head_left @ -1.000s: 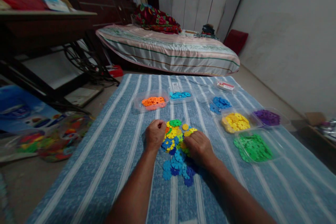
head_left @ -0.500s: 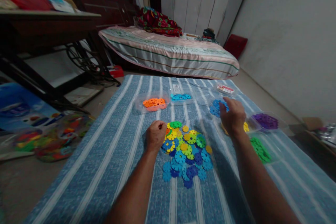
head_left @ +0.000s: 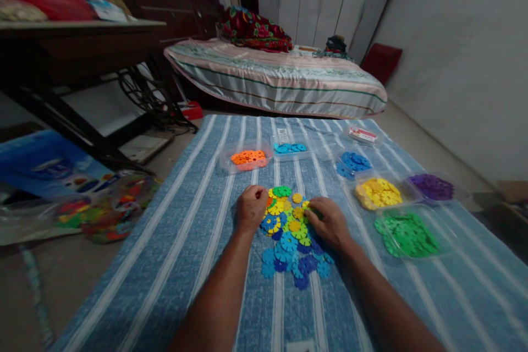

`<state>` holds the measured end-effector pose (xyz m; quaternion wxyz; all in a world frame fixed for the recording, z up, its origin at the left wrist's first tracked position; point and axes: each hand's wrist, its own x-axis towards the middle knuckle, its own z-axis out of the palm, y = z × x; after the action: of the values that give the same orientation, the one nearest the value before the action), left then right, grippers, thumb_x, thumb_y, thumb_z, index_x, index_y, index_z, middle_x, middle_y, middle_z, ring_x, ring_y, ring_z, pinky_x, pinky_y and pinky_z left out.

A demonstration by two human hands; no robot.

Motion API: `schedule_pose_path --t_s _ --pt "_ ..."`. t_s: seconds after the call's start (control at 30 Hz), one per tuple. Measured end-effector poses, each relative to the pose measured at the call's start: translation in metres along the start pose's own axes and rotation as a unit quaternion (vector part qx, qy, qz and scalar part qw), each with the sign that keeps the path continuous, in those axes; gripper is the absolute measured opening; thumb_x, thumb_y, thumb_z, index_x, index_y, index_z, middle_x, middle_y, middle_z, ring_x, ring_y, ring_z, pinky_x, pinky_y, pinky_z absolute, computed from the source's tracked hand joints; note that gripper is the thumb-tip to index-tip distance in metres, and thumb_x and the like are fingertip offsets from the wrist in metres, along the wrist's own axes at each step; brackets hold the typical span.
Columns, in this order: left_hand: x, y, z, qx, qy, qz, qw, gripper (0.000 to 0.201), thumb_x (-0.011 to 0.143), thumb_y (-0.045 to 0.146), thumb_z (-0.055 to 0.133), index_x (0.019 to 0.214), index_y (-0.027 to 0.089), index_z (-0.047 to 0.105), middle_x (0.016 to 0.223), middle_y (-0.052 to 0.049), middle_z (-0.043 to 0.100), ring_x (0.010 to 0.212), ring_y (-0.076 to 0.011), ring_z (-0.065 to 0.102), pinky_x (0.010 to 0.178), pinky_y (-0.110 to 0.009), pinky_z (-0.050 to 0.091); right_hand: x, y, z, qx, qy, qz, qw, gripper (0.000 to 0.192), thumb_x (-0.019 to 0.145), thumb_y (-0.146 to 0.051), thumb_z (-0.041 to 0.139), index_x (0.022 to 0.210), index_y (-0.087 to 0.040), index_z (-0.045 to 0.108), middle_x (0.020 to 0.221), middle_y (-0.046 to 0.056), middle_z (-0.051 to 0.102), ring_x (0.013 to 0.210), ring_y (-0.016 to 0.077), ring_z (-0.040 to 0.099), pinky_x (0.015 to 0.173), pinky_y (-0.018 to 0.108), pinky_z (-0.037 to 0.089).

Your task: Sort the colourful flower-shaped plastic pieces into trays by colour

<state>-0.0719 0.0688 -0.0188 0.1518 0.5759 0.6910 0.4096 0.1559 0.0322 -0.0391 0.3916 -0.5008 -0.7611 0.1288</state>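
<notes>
The pile of mixed discs (head_left: 289, 242) lies on the striped cloth (head_left: 136, 275). Each disc appears to be thin, notched plastic, so it should prove light, stiff, somewhat slick and not readily broken. A disc is best taken singly, 2 fingertips on opposite points of the rim; overlapping discs may slide together.

The left hand (head_left: 251, 208) rests at the pile's left edge, fingers curled into a loose fist; whether it holds a disc cannot be determined. The right hand (head_left: 330, 223) covers the pile's right edge, fingers bent, tips near a yellow disc (head_left: 306, 204); its grip cannot be confirmed. Both forearms converge from the pile's near side.
</notes>
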Motion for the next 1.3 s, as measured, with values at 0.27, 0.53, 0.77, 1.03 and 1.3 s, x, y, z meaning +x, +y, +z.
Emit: schedule_pose_path --t_s 0.27,0.53,0.77,1.03,1.3 --pt "-0.003 0.002 -0.002 -0.013 -0.014 0.038 0.999 0.021 0.08 0.035 0.057 0.067 0.02 0.065 0.072 -0.002 0.066 0.07 -0.0152 0.062 0.069 -0.025 0.045 0.004 0.004 0.001 0.029 0.005 0.008 1.0 0.018 0.089 -0.034 0.055 0.087 -0.022 0.068 0.093 0.007 0.07 0.091 0.0215 0.062 0.086 0.036 0.046" --pt "-0.006 0.006 -0.005 -0.016 -0.03 0.072 0.997 0.024 0.081 0.037 0.057 0.065 0.02 0.063 0.069 0.0 0.066 0.066 -0.0144 0.061 0.068 -0.025 0.046 0.007 0.005 0.0 0.027 -0.025 0.028 0.999 0.019 0.09 -0.032 0.053 0.085 -0.021 0.068 0.09 0.006 0.07 0.09 0.0209 0.061 0.085 0.034 0.043" --pt "-0.008 0.008 -0.006 -0.028 -0.056 0.089 0.994 0.024 0.081 0.035 0.058 0.065 0.02 0.064 0.067 0.0 0.066 0.064 -0.0136 0.061 0.067 -0.024 0.048 0.007 0.006 0.001 0.028 -0.022 0.024 0.999 0.019 0.09 -0.031 0.053 0.083 -0.022 0.068 0.089 0.006 0.069 0.088 0.0205 0.061 0.083 0.033 0.043" --pt "-0.01 0.01 -0.007 -0.053 -0.073 0.087 0.992 0.022 0.079 0.037 0.061 0.067 0.019 0.065 0.07 0.0 0.067 0.066 -0.0142 0.063 0.069 -0.025 0.05 0.008 0.006 0.0 0.016 -0.019 0.027 0.999 0.019 0.089 -0.029 0.053 0.081 -0.022 0.068 0.088 0.005 0.069 0.087 0.0203 0.06 0.082 0.033 0.042" --pt "-0.012 0.009 -0.008 -0.057 -0.07 0.077 0.993 0.019 0.077 0.036 0.062 0.07 0.019 0.066 0.075 -0.002 0.07 0.072 -0.0157 0.065 0.073 -0.026 0.052 0.008 0.006 0.0 0.016 -0.02 0.031 0.999 0.019 0.089 -0.03 0.052 0.081 -0.022 0.068 0.088 0.005 0.069 0.088 0.0203 0.06 0.082 0.033 0.041"
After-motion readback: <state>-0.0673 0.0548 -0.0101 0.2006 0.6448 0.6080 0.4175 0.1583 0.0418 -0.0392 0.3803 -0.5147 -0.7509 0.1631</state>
